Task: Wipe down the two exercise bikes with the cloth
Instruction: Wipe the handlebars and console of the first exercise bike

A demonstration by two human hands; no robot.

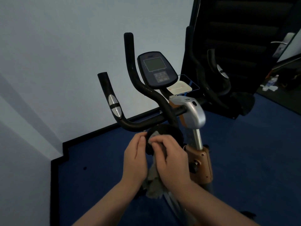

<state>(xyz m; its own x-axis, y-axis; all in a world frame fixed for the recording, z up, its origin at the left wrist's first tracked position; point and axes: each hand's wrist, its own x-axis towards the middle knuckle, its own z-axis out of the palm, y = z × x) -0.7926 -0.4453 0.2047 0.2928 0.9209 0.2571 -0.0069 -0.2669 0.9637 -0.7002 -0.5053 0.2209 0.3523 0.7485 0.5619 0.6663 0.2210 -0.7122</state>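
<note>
Two bare hands meet at a round black knob (164, 132) just under the handlebar (140, 88) of the exercise bike (193, 115). The right hand (172, 162) has its fingers (158, 141) curled shut around a grey cloth (154, 185), pressing it onto the knob, the loose end hanging below the wrist. The left hand (136, 159) rests beside it, fingers bent against the knob's edge, gripping nothing. Above, the console (157, 69) shows a blank screen; its lettering is too dim to read. A clear tray (193, 82) behind holds a pale flat card (179, 88). Blue carpet (97, 176) lies below.
</note>
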